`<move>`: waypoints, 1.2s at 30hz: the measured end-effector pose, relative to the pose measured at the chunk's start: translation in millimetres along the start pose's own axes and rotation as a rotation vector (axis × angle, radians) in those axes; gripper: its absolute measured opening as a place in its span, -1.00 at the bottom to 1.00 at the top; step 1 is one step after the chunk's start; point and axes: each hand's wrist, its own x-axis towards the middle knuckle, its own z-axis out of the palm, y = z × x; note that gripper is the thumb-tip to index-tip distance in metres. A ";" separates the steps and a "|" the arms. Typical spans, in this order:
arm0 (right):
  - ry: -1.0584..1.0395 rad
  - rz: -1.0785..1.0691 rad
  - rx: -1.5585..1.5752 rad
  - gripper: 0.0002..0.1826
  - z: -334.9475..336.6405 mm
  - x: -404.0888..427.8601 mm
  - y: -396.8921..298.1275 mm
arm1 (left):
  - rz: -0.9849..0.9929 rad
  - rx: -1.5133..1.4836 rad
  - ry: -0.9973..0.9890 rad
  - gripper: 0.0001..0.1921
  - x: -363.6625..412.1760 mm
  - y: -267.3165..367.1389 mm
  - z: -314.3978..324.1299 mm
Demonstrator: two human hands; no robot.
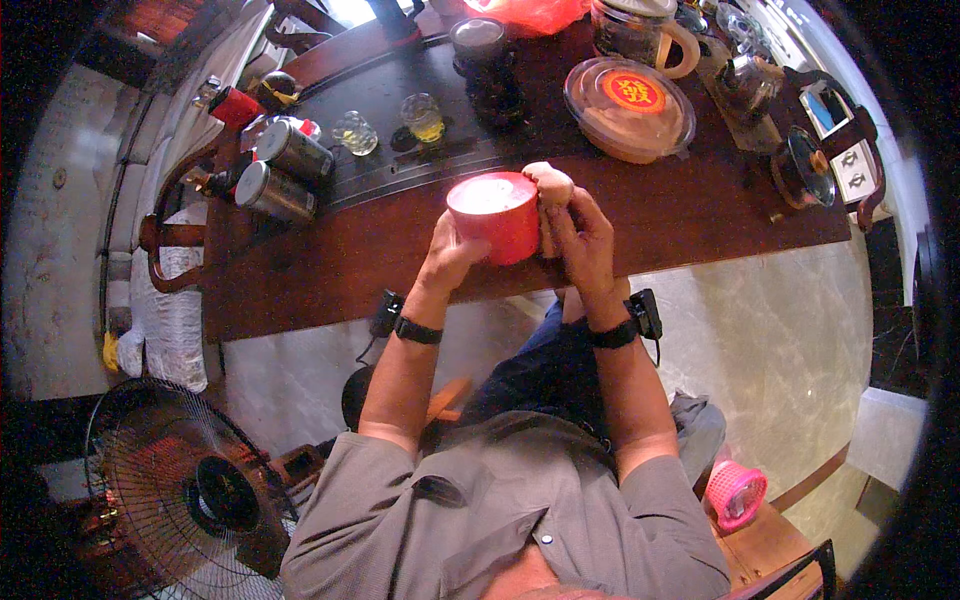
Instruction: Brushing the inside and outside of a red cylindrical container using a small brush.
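My left hand [448, 259] grips a red cylindrical container [504, 231] from its left side, with the thumb across the near wall. The container's round top reflects bright light, so its detail is washed out. A bunched beige cloth [550, 183] is pinched in my right hand [586, 244] and lies against the container's right side. Both hands are just above the near edge of a dark wooden table [360, 281]. The left fingers behind the container are hidden.
Two metal canisters [276, 191] lie at the left. Glass cups [424, 118] stand on a dark tea tray [375, 172]. A lidded plastic bowl [630, 124], a glass pitcher [634, 34] and a glass lid [804, 169] are rightward. A fan [187, 487] stands at lower left.
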 end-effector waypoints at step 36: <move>0.027 0.090 0.175 -0.72 -6.8 2.7 14.0 | 0.032 0.002 0.004 -0.12 1.7 1.9 5.3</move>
